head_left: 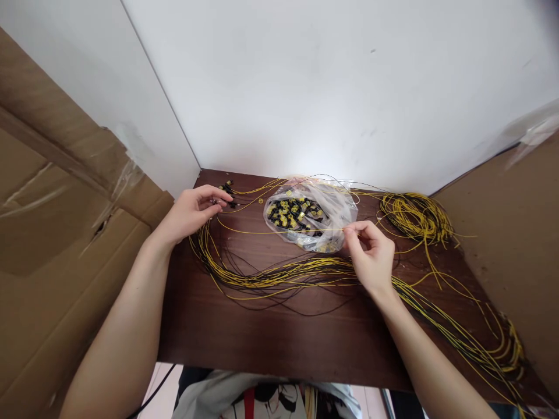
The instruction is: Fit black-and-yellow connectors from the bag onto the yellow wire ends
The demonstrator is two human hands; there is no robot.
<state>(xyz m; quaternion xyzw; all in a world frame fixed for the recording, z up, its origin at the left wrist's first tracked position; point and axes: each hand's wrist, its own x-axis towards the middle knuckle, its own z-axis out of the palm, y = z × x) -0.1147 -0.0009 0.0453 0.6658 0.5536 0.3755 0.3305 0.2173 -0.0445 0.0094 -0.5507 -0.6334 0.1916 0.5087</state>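
My right hand [372, 254] pinches a thin yellow wire [279, 233] at the right edge of a clear plastic bag [340, 212]. The wire runs left across the bag's front toward my left hand [197, 210]. That hand is over the table's back left, thumb and forefinger apart, beside small black and yellow parts [227, 187]; no held thing can be made out in it. Many black and yellow connectors [294, 214] lie in the open bag. A long bundle of yellow and black wires [279, 276] curves in front of the bag, passing under my right wrist.
A coiled heap of yellow and black wires [413, 218] lies at the back right of the brown table [279, 343]. Cardboard [56, 233] stands at the left and more cardboard [515, 244] at the right. A white wall [297, 87] closes the back.
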